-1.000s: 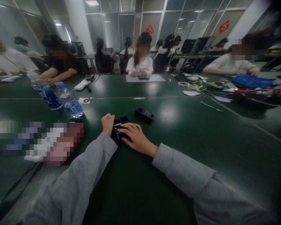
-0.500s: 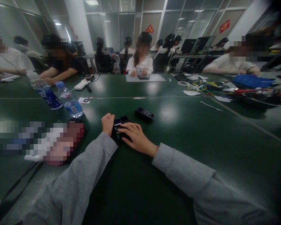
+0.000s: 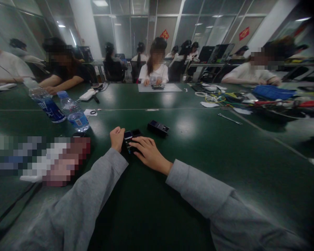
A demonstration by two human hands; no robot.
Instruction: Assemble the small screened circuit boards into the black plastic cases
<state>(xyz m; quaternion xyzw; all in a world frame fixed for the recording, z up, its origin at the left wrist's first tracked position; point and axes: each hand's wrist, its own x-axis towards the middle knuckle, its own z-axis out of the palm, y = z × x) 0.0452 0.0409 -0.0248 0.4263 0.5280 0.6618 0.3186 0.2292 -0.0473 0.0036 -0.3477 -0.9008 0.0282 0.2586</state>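
A small circuit board with a little screen [image 3: 128, 135] lies on the green table between my hands. My left hand [image 3: 117, 138] is closed in a loose fist at the board's left edge; what its fingers hold, if anything, is hidden. My right hand [image 3: 149, 153] reaches in from the right, fingers stretched out and their tips resting on the board, covering part of it. Just behind the board is a flat black piece [image 3: 136, 132], partly hidden. Beyond my right hand sits a black box-shaped device [image 3: 158, 128] with a dark screen on its top.
Two plastic bottles [image 3: 77, 118] stand at the left, near a blurred red item [image 3: 80, 157]. A wrench [image 3: 229, 119] lies at the right, before a heap of cables and a blue container [image 3: 273, 92]. Across the table a person [image 3: 154, 71] works over a grey mat [image 3: 172, 88].
The whole view has shifted slightly, so things appear a little further left. Both hands keep about the same place on the circuit board.
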